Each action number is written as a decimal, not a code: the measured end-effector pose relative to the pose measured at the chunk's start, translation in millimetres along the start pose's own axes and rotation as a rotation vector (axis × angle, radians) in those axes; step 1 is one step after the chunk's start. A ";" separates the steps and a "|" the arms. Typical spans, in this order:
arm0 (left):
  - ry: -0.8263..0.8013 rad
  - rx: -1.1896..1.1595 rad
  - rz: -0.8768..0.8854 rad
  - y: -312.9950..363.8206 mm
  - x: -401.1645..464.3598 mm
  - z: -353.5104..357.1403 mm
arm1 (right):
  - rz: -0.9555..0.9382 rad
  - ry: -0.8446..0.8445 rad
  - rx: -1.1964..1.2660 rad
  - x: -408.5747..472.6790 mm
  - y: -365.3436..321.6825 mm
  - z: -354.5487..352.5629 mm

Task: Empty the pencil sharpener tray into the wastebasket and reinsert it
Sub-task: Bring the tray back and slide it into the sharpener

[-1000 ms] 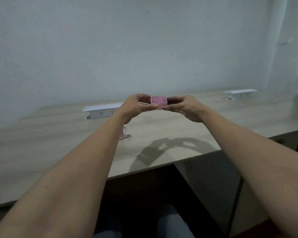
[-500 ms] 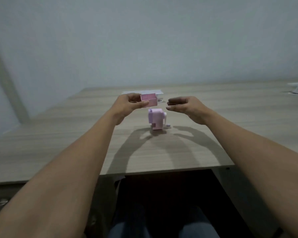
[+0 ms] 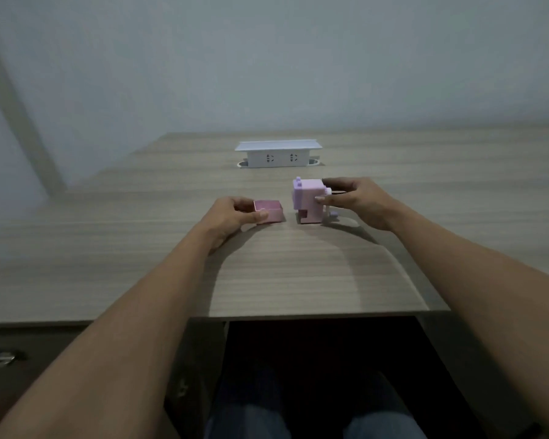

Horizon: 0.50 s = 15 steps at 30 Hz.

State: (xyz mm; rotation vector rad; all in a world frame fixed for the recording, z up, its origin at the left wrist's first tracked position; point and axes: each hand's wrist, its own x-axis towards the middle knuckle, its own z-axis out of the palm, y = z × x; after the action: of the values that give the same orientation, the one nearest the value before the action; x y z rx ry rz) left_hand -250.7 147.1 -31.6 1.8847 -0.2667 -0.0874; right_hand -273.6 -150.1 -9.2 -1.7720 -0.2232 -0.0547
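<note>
- Closest to you, your knees in blue jeans sit in the dark gap under the desk, and a drawer front with a metal handle shows low on your left.
- Both bare forearms reach out over the near edge of the wooden desk, throwing a curved shadow across the grain between them.
- Your left hand is down at desk level, pinching the pink tray: thumb on the near wall, fingers wrapped behind the left end. It's a firm, narrow hold on the tray.
- The tray is upright, open side up, right at the desk surface; whether it rests on the wood or hangs just above it, I cannot tell. Its inside looks bare pink, though the picture is soft.
- Just beside the tray, to its right with a small gap between them, the lilac pencil sharpener stands upright on the desk. The dark slot low on its front is open and faces the tray.
- Your right hand is on the sharpener's right side, thumb against the near face and fingers curled over the top back corner. That's a steadying clasp on the body, with the small crank knob poking out below your palm.
- Farther back, well apart from your hands, a white pop-up socket box rises from the desk with its lid raised.
- Beyond that, only a plain pale wall.
</note>
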 end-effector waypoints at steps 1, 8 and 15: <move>0.000 -0.004 -0.005 -0.7 1.4 1.1 | 0.004 -0.017 0.011 1.8 2.2 0.6; -0.071 -0.060 -0.009 2.4 4.0 6.6 | 0.024 -0.072 0.098 6.6 8.8 6.3; -0.114 -0.073 0.011 5.7 1.6 8.3 | 0.039 -0.077 0.111 8.5 10.2 6.0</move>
State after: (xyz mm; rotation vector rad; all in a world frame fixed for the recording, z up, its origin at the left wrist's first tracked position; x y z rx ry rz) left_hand -251.6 137.4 -28.8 1.8083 -0.3480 -0.1953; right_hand -263.9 -145.2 -18.9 -1.6686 -0.2430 0.0529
